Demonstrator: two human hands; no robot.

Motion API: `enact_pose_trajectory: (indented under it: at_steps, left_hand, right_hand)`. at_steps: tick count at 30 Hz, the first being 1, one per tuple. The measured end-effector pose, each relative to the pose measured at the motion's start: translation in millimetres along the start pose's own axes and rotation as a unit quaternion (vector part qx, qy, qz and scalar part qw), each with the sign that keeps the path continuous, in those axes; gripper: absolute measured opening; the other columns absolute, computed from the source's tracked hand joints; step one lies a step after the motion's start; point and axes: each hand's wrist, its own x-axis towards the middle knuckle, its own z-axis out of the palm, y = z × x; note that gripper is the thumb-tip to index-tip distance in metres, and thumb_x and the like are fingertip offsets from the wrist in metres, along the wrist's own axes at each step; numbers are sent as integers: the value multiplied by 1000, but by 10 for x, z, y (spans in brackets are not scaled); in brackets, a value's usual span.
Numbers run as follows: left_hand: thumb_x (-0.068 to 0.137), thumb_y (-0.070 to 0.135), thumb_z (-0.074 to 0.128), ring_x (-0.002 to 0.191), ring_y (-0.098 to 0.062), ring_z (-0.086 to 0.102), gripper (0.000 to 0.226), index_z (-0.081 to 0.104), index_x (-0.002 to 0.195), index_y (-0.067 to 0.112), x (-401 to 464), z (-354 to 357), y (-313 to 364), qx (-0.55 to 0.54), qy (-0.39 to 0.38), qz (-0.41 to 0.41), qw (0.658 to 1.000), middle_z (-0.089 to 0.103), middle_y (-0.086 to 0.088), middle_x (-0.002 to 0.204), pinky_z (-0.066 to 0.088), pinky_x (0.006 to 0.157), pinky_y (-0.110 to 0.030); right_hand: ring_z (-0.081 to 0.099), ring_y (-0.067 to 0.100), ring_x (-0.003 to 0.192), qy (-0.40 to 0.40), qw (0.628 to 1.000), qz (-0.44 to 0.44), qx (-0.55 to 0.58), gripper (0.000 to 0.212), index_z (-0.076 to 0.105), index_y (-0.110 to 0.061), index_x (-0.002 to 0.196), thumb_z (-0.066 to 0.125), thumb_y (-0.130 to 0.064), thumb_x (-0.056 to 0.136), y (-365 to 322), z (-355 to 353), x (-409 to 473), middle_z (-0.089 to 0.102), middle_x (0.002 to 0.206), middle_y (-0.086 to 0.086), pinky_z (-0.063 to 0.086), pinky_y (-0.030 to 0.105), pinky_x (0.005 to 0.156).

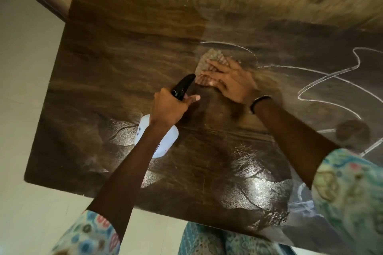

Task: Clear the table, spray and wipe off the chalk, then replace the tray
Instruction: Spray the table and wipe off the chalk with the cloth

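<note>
On table (103,68) | cloth (209,62) under right hand (232,83) fingers, seemingly flat | left hand (167,107) grips spray bottle (161,136)

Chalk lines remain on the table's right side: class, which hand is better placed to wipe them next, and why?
The right hand: it already presses the cloth flat beside the chalk lines. The left hand is occupied gripping the spray bottle.

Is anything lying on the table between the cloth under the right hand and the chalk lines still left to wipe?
Nothing visible does. The cloth under the right hand sits at the edge of the chalk lines, with bare table between them.
</note>
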Motion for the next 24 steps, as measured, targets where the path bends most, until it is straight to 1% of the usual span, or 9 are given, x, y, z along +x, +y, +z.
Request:
enact_pose_trajectory:
  at_steps: [2, 4, 6, 7, 8, 10, 12, 17, 24]
  left_hand:
    - [65, 48, 80, 76, -17, 60, 46, 64, 86, 10, 2, 30, 44, 6, 2, 2, 1000, 60, 0, 76, 47, 68, -28]
    - [67, 45, 79, 77, -18, 58, 49, 64, 95, 7, 7, 61, 103, 11, -1, 12, 1000, 58, -1, 77, 47, 69, -29]
    - [70, 43, 79, 76, -18, 61, 41, 66, 91, 10, 21, 97, 162, 16, -13, 23, 1000, 58, 3, 72, 48, 69, -29]
    - [70, 43, 78, 78, -19, 64, 36, 67, 86, 13, 36, 119, 185, 17, -18, 27, 999, 61, 3, 73, 50, 71, -30]
    - [70, 44, 78, 81, -20, 66, 34, 67, 82, 15, 61, 145, 206, 17, -21, 27, 999, 64, 1, 75, 53, 74, -32]
    - [69, 45, 78, 82, -20, 66, 33, 67, 80, 16, 96, 200, 260, 13, -25, 24, 999, 67, -2, 79, 54, 79, -36]
    - [70, 45, 77, 80, -18, 64, 32, 67, 81, 16, 123, 259, 331, 9, -30, 23, 999, 65, 1, 77, 53, 78, -34]
    - [72, 45, 76, 81, -17, 63, 35, 68, 86, 14, 190, 424, 508, 21, -41, 30, 998, 66, -2, 85, 49, 72, -30]
    - [66, 48, 79, 92, -22, 65, 51, 67, 98, 11, 294, 586, 725, 53, -50, 17, 997, 68, -7, 98, 54, 80, -37]
  right_hand:
    - [20, 33, 142, -10, 999, -32, 9, 41, 47, -32, 136, 45, -27, 96, -233, 45, 37, 29, 154, -5, 45, 52, 96]
    - [25, 34, 141, -12, 997, -74, 4, 39, 51, -31, 133, 48, -24, 94, -293, 85, -155, 35, 151, -3, 54, 45, 78]
    - [32, 34, 138, -7, 991, -132, -2, 37, 53, -36, 130, 41, -30, 96, -189, 104, -491, 41, 148, -3, 56, 37, 63]
    - [33, 33, 138, -7, 988, -155, -19, 39, 51, -39, 132, 35, -34, 97, -48, 133, -675, 41, 148, -4, 56, 35, 63]
    - [33, 32, 138, -9, 985, -168, -34, 40, 49, -41, 133, 31, -36, 98, 123, 142, -862, 39, 149, -5, 56, 34, 69]
    - [33, 33, 138, 11, 986, -167, -18, 39, 47, -40, 134, 33, -36, 98, 487, 113, -1163, 37, 149, -5, 51, 44, 92]
    - [36, 36, 135, 35, 990, -134, -10, 39, 44, -36, 135, 35, -36, 98, 840, 53, -1297, 37, 147, -4, 33, 51, 108]
    - [39, 41, 131, 35, 999, 13, 23, 42, 49, -29, 136, 35, -37, 96, 1085, -87, -861, 40, 149, 4, 31, 52, 111]
    - [31, 41, 135, 11, 998, 34, 54, 45, 44, -34, 139, 31, -42, 96, 1035, -54, -695, 31, 154, -2, 32, 56, 108]
